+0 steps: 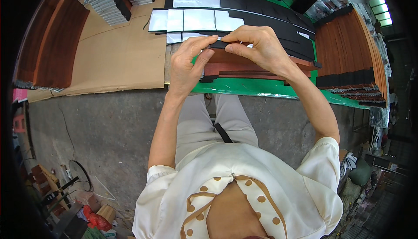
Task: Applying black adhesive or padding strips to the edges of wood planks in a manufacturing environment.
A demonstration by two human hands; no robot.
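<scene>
My left hand (190, 60) and my right hand (257, 49) meet over the near edge of the worktable. Each pinches a small black strip (219, 44) between thumb and fingertips. It lies at the edge of a reddish-brown board (230, 58), with more such boards beneath it. My fingers partly hide where strip and board touch. Just beyond my hands lie overlapping rows of black strips (270, 30), some with white backing pieces (191, 20) at their left ends.
Brown boards with black-bound ends stand in a stack (346, 47) at the right and another stack (61, 43) at the left. A cardboard sheet (117, 60) covers the left of the table, green covering (244, 86) the right. A black phone-like object (304, 1) lies farther back.
</scene>
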